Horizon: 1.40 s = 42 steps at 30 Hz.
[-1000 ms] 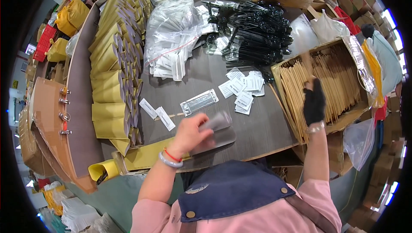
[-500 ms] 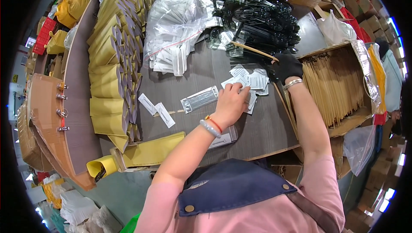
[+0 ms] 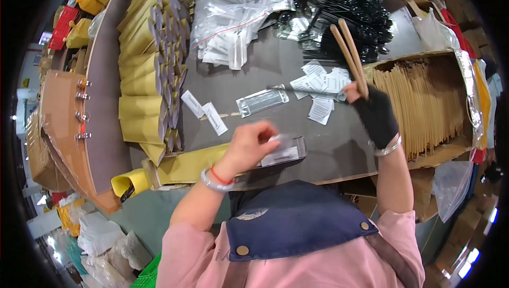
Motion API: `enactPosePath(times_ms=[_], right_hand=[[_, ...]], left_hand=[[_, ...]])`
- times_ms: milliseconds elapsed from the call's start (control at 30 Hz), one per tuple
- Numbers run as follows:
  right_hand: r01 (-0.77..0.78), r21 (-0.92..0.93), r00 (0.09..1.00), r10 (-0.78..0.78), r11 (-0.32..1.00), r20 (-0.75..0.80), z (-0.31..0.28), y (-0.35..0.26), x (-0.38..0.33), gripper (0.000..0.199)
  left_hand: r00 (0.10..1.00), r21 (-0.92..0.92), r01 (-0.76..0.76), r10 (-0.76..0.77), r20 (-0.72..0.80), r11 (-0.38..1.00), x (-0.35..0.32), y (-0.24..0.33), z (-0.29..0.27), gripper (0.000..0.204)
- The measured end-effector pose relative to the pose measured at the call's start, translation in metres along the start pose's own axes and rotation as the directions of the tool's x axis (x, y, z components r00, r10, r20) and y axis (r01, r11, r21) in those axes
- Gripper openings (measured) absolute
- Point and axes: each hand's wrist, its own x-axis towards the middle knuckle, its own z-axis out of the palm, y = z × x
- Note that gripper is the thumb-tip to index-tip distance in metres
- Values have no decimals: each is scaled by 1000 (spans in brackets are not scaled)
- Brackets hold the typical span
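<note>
My right hand point(image 3: 375, 113), in a black fingerless glove, grips a pair of wooden chopsticks point(image 3: 350, 52) whose far ends point up and away. A thin dark strip, blurred, runs left from its fingers; I cannot make out what it is. My bare left hand point(image 3: 252, 142) pinches a small whitish packet point(image 3: 284, 140), smeared by motion, above a labelled clear package point(image 3: 289, 154) at the front edge. Between the hands and beyond lie loose white printed packets point(image 3: 321, 110) and a flat clear-and-silver sleeve point(image 3: 262, 101). Two narrow white packets point(image 3: 214, 118) rest further left.
Yellow paper sleeves point(image 3: 140, 76) stand in a row at left, with another point(image 3: 196, 163) along the front edge. A plastic bag of white packets point(image 3: 228, 18) and a heap of black spoons point(image 3: 352, 15) fill the back. At right stands a carton of wooden sticks point(image 3: 424, 110).
My left hand has moved from the loose white packets back toward the front edge, a packet in its fingers. My right hand has drawn nearer, and the chopsticks have swung upright.
</note>
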Motion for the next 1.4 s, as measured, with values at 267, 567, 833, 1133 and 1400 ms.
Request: enactPosePath(times_ms=[267,567,833,1133,1400], right_hand=[[-292,103,888,230,951,398,62,50,-50,19],[510,-469,856,-372,721,360,66,51,-70,35],[663,-280,724,-499,694,476,124,31,-69,32],[124,-46,928,-99,991,360,124,38,-70,11],[46,-73,964,-25,996,266,135,50,-74,10]], left_hand=[[839,657,-221,484,-248,721,-78,-38,33,41],[844,594,-198,444,-302,780,-96,-49,-6,61],[888,580,-244,420,-188,777,-64,-50,9,74],[882,631,-281,453,-126,723,-45,-35,15,75],[880,666,-309,469,-70,679,-45,-31,18,71]])
